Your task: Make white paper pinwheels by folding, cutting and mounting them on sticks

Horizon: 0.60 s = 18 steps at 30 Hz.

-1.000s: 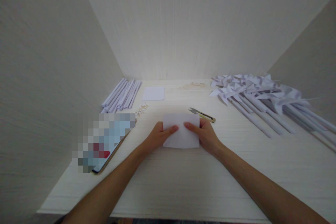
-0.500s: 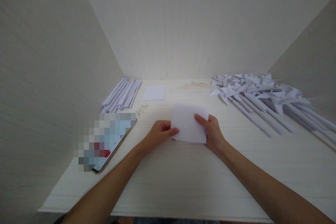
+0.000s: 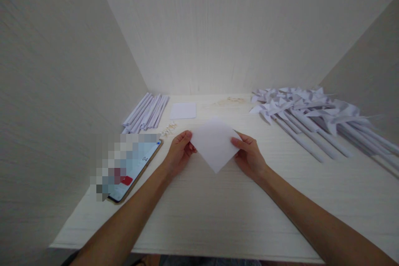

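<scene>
You are working over a pale tabletop (image 3: 218, 216), with paper pinwheels (image 3: 311, 112) lying at your right and rolled paper sticks (image 3: 146, 112) at your left near a phone (image 3: 137, 170). Your left hand (image 3: 179, 153) and right hand (image 3: 249, 156) are pinching opposite corners of a white paper square (image 3: 215, 143), holding it as a diamond just above the tabletop.

Paper square (image 3: 215, 143): white, matt, smooth. Table (image 3: 218, 216): pale wood-grain laminate, low sheen. Rolled sticks (image 3: 146, 112) & pinwheels (image 3: 299, 106): same matt white paper. Phone (image 3: 137, 170): glossy glass screen. Walls: matt, fine-ribbed.
</scene>
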Tool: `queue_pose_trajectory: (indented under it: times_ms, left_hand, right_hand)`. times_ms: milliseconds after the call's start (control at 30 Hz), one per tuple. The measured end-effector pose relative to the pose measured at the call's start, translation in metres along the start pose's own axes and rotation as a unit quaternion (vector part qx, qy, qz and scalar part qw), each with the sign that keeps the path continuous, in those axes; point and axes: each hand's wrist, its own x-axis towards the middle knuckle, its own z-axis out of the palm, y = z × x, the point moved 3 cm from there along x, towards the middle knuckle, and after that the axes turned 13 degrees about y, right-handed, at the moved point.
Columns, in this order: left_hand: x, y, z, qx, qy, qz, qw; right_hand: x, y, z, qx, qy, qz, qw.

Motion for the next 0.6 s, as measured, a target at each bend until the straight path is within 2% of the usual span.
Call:
queue_pose_trajectory:
  times_ms: [167,433,600]
  left_hand:
    - [0.0005,0.0032,-0.0017,-0.061,0.015,-0.025,0.998]
    - [-0.0011,0.004,-0.0033,-0.104,0.044,-0.077,0.991]
    - [-0.0039,0.0066,-0.0018,-0.124,0.048,-0.094,0.987]
  right_hand:
    - [0.0021,-0.0014,-0.0022,0.011,0.009,-0.012,1.0]
    - [0.0015,-0.0009,-0.0001,0.015,-0.042,-0.006,0.999]
    - [0.0022,-0.0016,-0.0023,0.028,-0.037,-0.014,0.999]
